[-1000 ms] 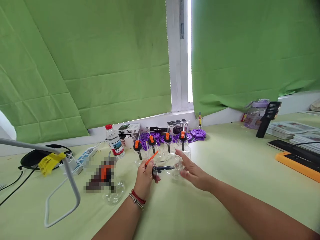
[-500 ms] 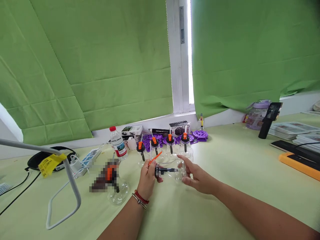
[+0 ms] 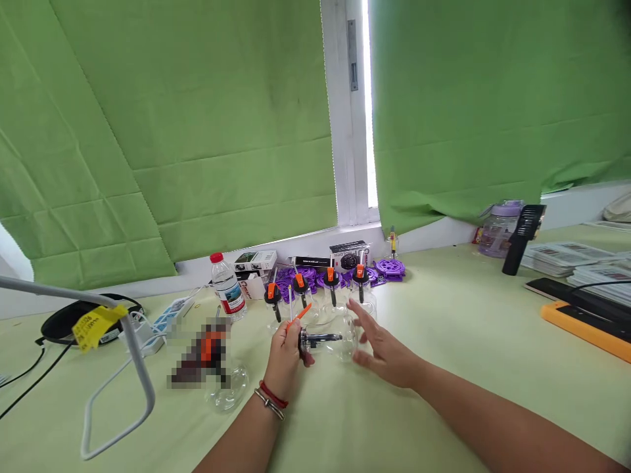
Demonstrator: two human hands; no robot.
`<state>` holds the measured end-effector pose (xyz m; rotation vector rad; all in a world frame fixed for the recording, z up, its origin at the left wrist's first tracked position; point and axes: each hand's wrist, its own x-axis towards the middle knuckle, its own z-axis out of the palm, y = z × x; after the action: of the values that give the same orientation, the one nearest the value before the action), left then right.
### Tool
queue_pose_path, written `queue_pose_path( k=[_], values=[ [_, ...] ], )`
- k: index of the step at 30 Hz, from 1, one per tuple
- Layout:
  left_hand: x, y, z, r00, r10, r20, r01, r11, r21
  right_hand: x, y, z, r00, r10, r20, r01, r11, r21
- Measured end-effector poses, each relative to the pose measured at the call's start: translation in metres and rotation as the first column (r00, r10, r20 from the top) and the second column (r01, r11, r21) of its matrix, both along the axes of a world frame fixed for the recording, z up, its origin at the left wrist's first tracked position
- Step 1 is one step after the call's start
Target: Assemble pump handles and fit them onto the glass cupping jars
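A clear glass vessel [image 3: 328, 336] lies on its side above the table, its black stopper and orange lever toward the left. My left hand [image 3: 286, 348] is closed round the stopper end. At the vessel's rounded base is my right hand [image 3: 387, 348], its fingers apart; whether they touch the glass is unclear. Behind them several similar vessels stand upright with black and orange tops, among them one [image 3: 361, 279] at the right of the row. Another glass vessel [image 3: 231, 389] stands to the left, partly covered by a pixelated patch.
Purple openwork parts [image 3: 390, 268] and small boxes [image 3: 255, 261] lie along the wall. A red-capped bottle [image 3: 228, 289] and power strip [image 3: 172, 312] are left, behind a grey metal frame [image 3: 142, 368]. At right are a purple-lidded jug [image 3: 497, 230], papers [image 3: 564, 255] and an orange-edged object [image 3: 586, 332].
The fingers of my right hand have spread and loosened from the glass base. The whole view has shifted slightly, with the scene a little further left and lower.
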<state>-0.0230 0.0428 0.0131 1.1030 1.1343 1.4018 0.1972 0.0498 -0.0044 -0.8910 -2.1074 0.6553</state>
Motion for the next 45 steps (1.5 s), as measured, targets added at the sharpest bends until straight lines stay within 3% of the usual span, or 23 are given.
queue_pose_path(
  k=[1,3,5,7,9,12,14,16,18,20,21,22,23,25,27,28,29,31,33,36,39,42,45],
  values=[
    [0.0,0.0,0.0,1.0,0.003,0.023,-0.003,1.0,-0.023,0.001,-0.001,0.001,0.996,0.014,0.086,-0.03,0.982,0.186],
    [-0.001,0.0,0.001,0.999,-0.009,0.046,0.011,0.998,-0.054,0.002,-0.001,0.002,0.974,0.003,0.228,-0.107,0.888,0.447],
    [0.0,-0.001,0.002,0.999,-0.026,0.039,0.027,0.999,-0.044,0.003,-0.001,0.004,0.959,-0.02,0.284,-0.148,0.818,0.556],
    [0.0,-0.003,0.003,1.0,-0.02,0.002,0.02,1.0,0.005,0.004,-0.002,0.006,0.963,-0.011,0.268,-0.142,0.827,0.545],
    [0.0,-0.004,0.005,0.998,-0.009,-0.057,0.012,0.998,0.054,0.004,-0.004,0.007,0.976,0.029,0.214,-0.122,0.891,0.437],
    [0.0,-0.007,0.008,0.991,-0.02,-0.131,0.028,0.998,0.059,0.002,-0.006,0.006,0.993,0.086,0.076,-0.094,0.989,0.117],
    [0.0,-0.008,0.009,0.988,-0.032,-0.153,0.04,0.998,0.044,-0.001,-0.005,0.004,0.993,0.1,-0.066,-0.109,0.981,-0.159],
    [0.002,-0.009,0.009,0.983,-0.036,-0.177,0.046,0.997,0.055,-0.005,-0.003,0.002,0.972,0.065,-0.224,-0.163,0.879,-0.449],
    [0.004,-0.01,0.007,0.979,-0.037,-0.202,0.052,0.996,0.073,-0.009,0.0,0.001,0.949,0.001,-0.315,-0.231,0.68,-0.696],
    [0.005,-0.011,0.007,0.976,-0.037,-0.214,0.055,0.995,0.081,-0.011,0.001,0.001,0.941,-0.045,-0.335,-0.269,0.503,-0.821],
    [0.006,-0.012,0.006,0.976,-0.037,-0.216,0.055,0.995,0.08,-0.011,0.001,0.001,0.941,-0.052,-0.335,-0.275,0.462,-0.843],
    [0.006,-0.012,0.007,0.976,-0.036,-0.215,0.054,0.995,0.078,-0.011,0.001,0.001,0.943,-0.056,-0.328,-0.266,0.464,-0.845],
    [0.006,-0.012,0.007,0.977,-0.036,-0.212,0.054,0.995,0.08,-0.01,0.001,0.001,0.948,-0.061,-0.311,-0.239,0.504,-0.83],
    [0.005,-0.011,0.008,0.98,-0.033,-0.198,0.051,0.995,0.083,-0.007,0.0,0.002,0.968,-0.059,-0.243,-0.139,0.684,-0.716],
    [0.003,-0.009,0.009,0.986,-0.016,-0.168,0.029,0.997,0.071,-0.003,-0.001,0.002,0.989,-0.035,-0.143,-0.023,0.921,-0.389],
    [0.002,-0.008,0.009,0.99,-0.002,-0.143,0.011,0.998,0.059,-0.001,-0.001,0.003,0.997,-0.009,-0.076,-0.003,0.989,-0.151],
    [0.002,-0.007,0.009,0.993,0.013,-0.114,-0.008,0.999,0.046,0.001,-0.001,0.004,1.0,0.021,0.001,-0.021,0.995,0.094],
    [0.001,-0.005,0.008,0.998,0.037,-0.051,-0.036,0.999,0.024,0.004,-0.001,0.007,0.984,0.042,0.174,-0.119,0.881,0.459],
    [0.001,-0.004,0.007,0.999,0.039,-0.008,-0.039,0.999,0.003,0.004,0.0,0.009,0.953,0.013,0.302,-0.207,0.755,0.622],
    [0.002,-0.004,0.006,0.999,0.034,0.011,-0.034,0.999,-0.023,0.002,0.0,0.011,0.929,-0.052,0.367,-0.235,0.682,0.693],
    [0.004,-0.007,0.008,1.0,0.022,-0.006,-0.022,1.0,0.004,0.002,0.0,0.009,0.94,-0.039,0.338,-0.212,0.711,0.671],
    [0.004,-0.01,0.01,0.997,0.01,-0.077,-0.007,0.999,0.044,0.005,-0.001,0.006,0.964,0.046,0.262,-0.185,0.824,0.536],
    [0.005,-0.012,0.011,0.987,0.009,-0.162,-0.002,0.999,0.049,0.007,-0.003,0.004,0.98,0.147,0.137,-0.181,0.941,0.286]
  ],
)
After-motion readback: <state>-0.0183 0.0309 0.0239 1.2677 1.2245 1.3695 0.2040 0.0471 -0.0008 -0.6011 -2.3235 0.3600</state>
